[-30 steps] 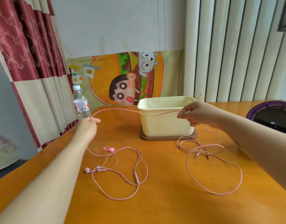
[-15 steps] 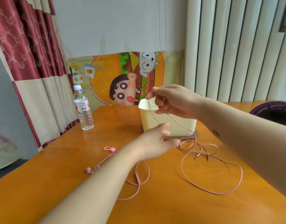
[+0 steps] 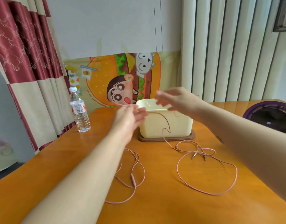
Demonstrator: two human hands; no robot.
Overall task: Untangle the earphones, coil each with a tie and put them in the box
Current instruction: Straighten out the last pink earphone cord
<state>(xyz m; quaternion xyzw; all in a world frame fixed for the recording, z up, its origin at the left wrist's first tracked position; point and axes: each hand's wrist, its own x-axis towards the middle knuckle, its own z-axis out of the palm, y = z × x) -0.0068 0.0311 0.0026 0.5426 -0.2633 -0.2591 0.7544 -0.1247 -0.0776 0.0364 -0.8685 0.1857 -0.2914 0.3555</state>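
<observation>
Pink earphone cables lie in loose loops on the orange table (image 3: 155, 207). One loop (image 3: 206, 192) lies front right, its two jack plugs (image 3: 198, 156) near the box. Another loop with an inline remote (image 3: 133, 181) lies beside my left forearm. My left hand (image 3: 128, 118) is raised in front of the cream box (image 3: 179, 126) and pinches a pink cable that arcs above its fingers and swings down across the box front. My right hand (image 3: 174, 101) hovers over the box rim, blurred, fingers spread, no cable visible in it.
The box stands on a brown wooden base (image 3: 166, 139). A clear water bottle (image 3: 80, 113) stands at the table's left edge by the red curtain. A purple round bin (image 3: 268, 105) sits at the far right. A cartoon poster leans behind the box.
My left hand came from the far left to the box and rose, keeping the cable. My right hand's pinch opened and it lifted over the box rim. The stretched cable now hangs slack.
</observation>
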